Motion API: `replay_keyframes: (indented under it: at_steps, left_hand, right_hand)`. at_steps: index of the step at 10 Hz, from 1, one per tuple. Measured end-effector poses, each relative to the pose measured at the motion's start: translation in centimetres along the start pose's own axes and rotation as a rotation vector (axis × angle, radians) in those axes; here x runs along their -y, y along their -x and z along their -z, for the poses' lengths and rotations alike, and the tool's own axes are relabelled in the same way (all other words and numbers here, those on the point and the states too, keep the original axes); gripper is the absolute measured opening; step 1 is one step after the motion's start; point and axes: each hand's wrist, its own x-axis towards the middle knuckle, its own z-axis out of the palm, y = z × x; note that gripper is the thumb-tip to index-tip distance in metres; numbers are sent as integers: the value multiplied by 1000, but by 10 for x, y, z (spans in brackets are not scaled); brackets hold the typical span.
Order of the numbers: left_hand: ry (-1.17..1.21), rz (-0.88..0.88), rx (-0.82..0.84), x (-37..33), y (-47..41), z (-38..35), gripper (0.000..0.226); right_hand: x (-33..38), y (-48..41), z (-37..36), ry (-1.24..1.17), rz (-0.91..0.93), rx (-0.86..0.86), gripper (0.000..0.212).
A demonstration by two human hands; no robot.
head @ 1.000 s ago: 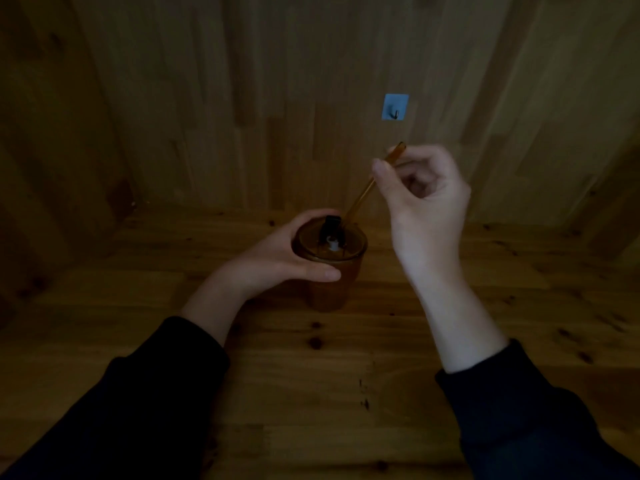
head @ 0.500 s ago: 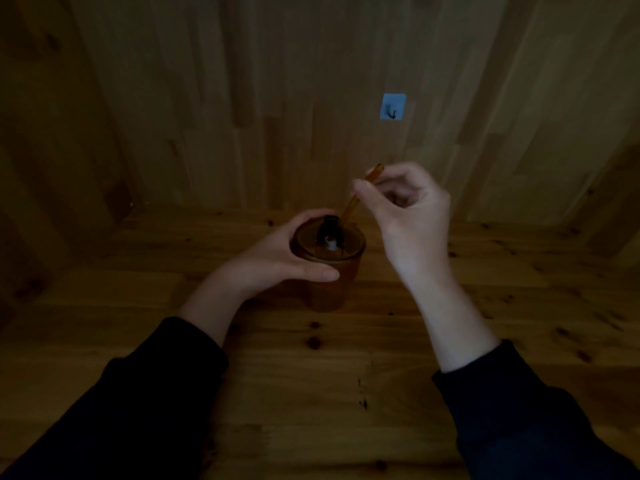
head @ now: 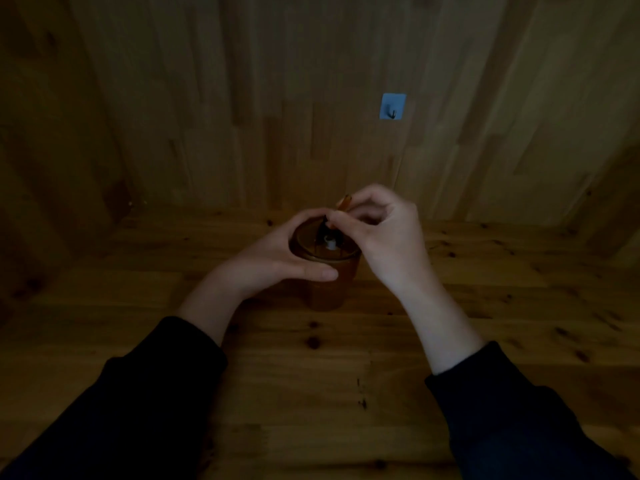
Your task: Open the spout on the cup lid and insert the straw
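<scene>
An amber see-through cup [head: 329,289] stands on the wooden table, closed by a brown lid [head: 308,244]. A black spout flap [head: 325,232] stands up on the lid, with a small white part just in front of it. My left hand [head: 277,258] wraps the cup from the left, thumb across its front below the lid. My right hand [head: 384,233] pinches an orange straw [head: 344,203] right above the lid. Only the straw's top end shows above my fingers; its lower part is hidden behind my fingers and the flap.
A wooden wall rises behind the table, bearing a blue adhesive hook [head: 392,106] up to the right. The wooden tabletop [head: 311,393] stretches toward me. The scene is dim. Dark sleeves cover both forearms.
My right hand has come down and to the left with the straw, which now shows much less above the lid. My left hand and the cup have stayed put.
</scene>
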Motion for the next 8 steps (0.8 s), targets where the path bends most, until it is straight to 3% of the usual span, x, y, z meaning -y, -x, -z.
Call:
replay_keyframes:
  at_steps: [5,7,8]
  left_hand:
    - [7,0,6,-1,1,0,86]
    - [70,-40,55,-2,4,4,110]
    - [182,-67,-35,-4,-3,7,101]
  right_hand:
    - [-5,0,0,94,-21,56,13]
    - [-3,-1,8,20,-2,95,21]
    - [0,-3,15,-180,-66,40,14]
